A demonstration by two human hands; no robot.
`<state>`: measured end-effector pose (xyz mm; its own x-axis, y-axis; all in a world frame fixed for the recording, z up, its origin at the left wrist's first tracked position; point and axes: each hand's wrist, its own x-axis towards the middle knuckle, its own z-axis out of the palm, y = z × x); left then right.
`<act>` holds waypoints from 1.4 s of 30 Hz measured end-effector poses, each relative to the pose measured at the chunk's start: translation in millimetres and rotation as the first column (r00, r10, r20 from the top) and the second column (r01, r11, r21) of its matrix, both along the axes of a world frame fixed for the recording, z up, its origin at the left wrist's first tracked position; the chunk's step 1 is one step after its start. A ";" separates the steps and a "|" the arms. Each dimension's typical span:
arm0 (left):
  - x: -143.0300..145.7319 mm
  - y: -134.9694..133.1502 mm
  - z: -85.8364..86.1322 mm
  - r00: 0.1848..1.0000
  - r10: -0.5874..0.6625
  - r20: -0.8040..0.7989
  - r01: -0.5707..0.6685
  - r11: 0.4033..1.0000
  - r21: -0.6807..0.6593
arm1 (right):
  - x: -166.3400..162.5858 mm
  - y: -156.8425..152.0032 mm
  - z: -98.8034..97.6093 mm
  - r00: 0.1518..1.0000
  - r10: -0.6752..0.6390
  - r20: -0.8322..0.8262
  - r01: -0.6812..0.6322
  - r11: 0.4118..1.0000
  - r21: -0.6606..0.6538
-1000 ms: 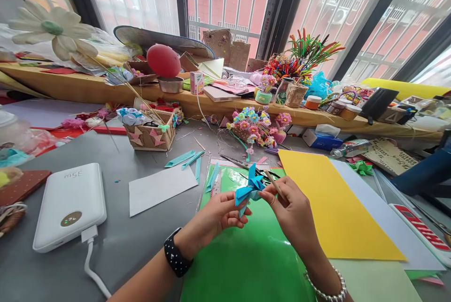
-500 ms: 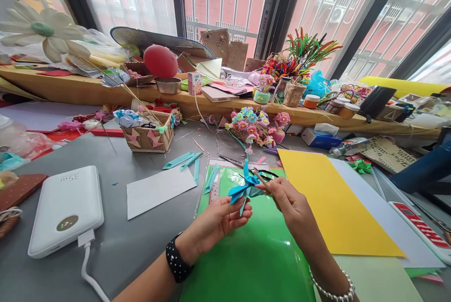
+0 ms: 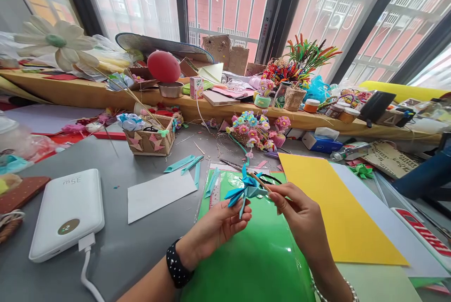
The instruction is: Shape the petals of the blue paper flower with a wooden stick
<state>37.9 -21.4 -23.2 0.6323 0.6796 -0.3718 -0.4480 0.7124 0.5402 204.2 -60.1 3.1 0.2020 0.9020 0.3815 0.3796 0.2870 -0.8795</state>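
My left hand (image 3: 220,227) pinches a folded blue paper flower (image 3: 244,188) from below, over a glossy green sheet (image 3: 253,259). My right hand (image 3: 299,212) is closed round a thin wooden stick (image 3: 259,182), and the stick's tip touches the middle of the flower. A black dotted watch sits on my left wrist, and a bead bracelet on my right.
A yellow sheet (image 3: 327,208) lies right of the hands, a white paper (image 3: 160,194) and a white power bank (image 3: 66,210) to the left. Blue paper strips (image 3: 186,163), scissors (image 3: 236,166), a small basket (image 3: 151,140) and a flower bouquet (image 3: 255,130) lie beyond. The wooden ledge (image 3: 211,104) is crowded with craft things.
Both hands have drifted slightly left and up with the flower. The stick now points into the flower's middle instead of lying back across my right hand.
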 end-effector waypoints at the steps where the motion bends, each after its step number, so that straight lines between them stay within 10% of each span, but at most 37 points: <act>1: -0.5 0.4 0.1 1.000 0.014 0.001 -0.014 1.000 -0.001 | 0.4 -0.2 0.0 0.999 -0.014 -0.034 0.013 1.000 -0.015; 34: -1.0 1.7 -6.0 0.975 -0.102 -0.199 0.145 0.966 0.216 | -3.5 3.4 -3.0 0.966 0.077 0.246 -0.076 0.997 -0.014; 38: -12.7 9.7 4.0 0.904 -0.101 -0.415 0.268 0.891 0.367 | -3.8 2.8 -4.6 0.958 0.073 0.279 -0.082 0.996 0.019; 42: -28.2 16.4 18.5 0.764 0.359 -0.536 0.195 0.663 0.722 | -4.2 3.2 -6.6 0.927 0.065 0.369 -0.096 0.993 0.066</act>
